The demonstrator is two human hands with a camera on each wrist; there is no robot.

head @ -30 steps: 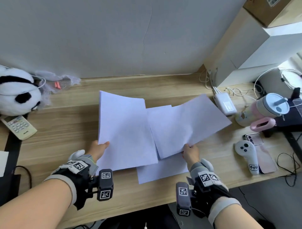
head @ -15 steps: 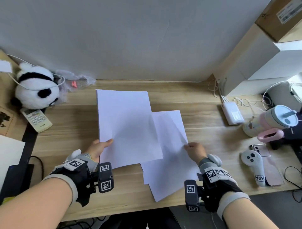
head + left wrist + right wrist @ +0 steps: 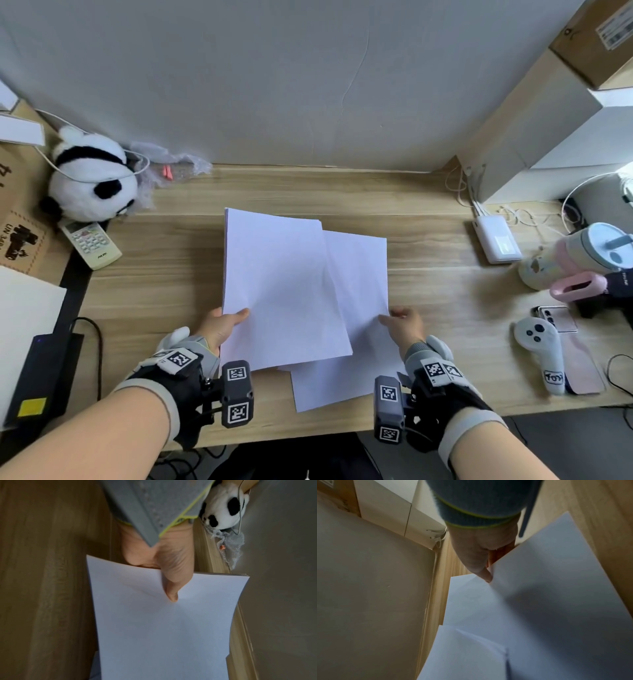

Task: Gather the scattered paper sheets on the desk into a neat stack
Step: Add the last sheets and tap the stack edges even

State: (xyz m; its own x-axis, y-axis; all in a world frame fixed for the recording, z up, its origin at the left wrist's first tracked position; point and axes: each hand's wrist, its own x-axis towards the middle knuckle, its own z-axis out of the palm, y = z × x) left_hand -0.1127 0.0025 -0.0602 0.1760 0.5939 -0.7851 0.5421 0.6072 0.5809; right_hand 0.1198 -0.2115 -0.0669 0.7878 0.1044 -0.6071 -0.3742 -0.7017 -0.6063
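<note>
We hold the larger bundle of sheets [image 3: 281, 291] in our left hand [image 3: 222, 325], thumb [image 3: 171, 585] pressed flat on the top page and the other fingers hidden beneath, so the grip is a pinch across the bundle's near left edge; held there, the bundle stays lifted and slightly bowed above the desk [image 3: 428, 246], which leaves its right side free to take more paper. Our right hand [image 3: 404, 325] pinches a loose sheet [image 3: 359, 274] at its right edge, thumb on top and fingers curled under as the right wrist view shows; we judge it grips the edge so the sheet can slide sideways under the bundle without creasing. That sheet already lies partly beneath the bundle, its far corner and right strip sticking out; a further sheet [image 3: 335, 387] shows below the near edges, skewed, and we cannot tell whether it rests on the desk or is also held. The edges do not line up, so the gathering seems well along but the squaring is not yet done. The plush panda [image 3: 92, 178] and the remote control [image 3: 90, 243] sit well apart at the left; the white controller [image 3: 541, 346] lies well apart at the right.
</note>
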